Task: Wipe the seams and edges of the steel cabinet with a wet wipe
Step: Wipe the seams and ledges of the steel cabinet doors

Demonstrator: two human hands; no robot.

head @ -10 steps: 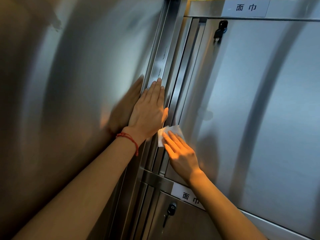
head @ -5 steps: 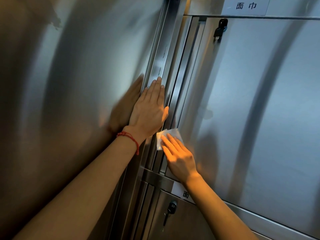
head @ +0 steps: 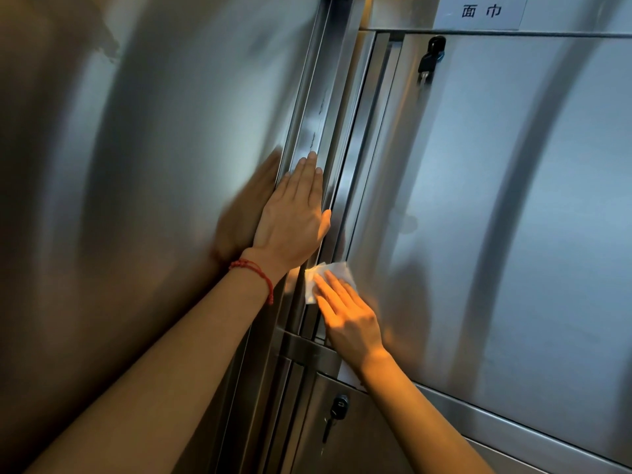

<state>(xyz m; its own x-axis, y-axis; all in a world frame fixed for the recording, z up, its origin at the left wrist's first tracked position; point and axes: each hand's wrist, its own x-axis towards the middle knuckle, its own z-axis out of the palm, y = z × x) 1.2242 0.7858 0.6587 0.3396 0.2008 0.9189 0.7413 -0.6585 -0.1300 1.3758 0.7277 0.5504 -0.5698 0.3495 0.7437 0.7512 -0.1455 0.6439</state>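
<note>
Two hands on cabinet (head: pixel 513 200): left hand (head: pixel 290 220) flat on the seam (head: pixel 328 138), fingers straight; right hand (head: pixel 349 316) fingers straight, pressing wipe (head: pixel 333 271). Keys (head: pixel 429 61) in both door locks.

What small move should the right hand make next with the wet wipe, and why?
Probably slide the wet wipe further down the vertical seam toward the horizontal crossbar. The right hand presses it flat with straight fingers just above that bar, so a short unwiped stretch seems left, while the left hand braces on the frame above.
</note>
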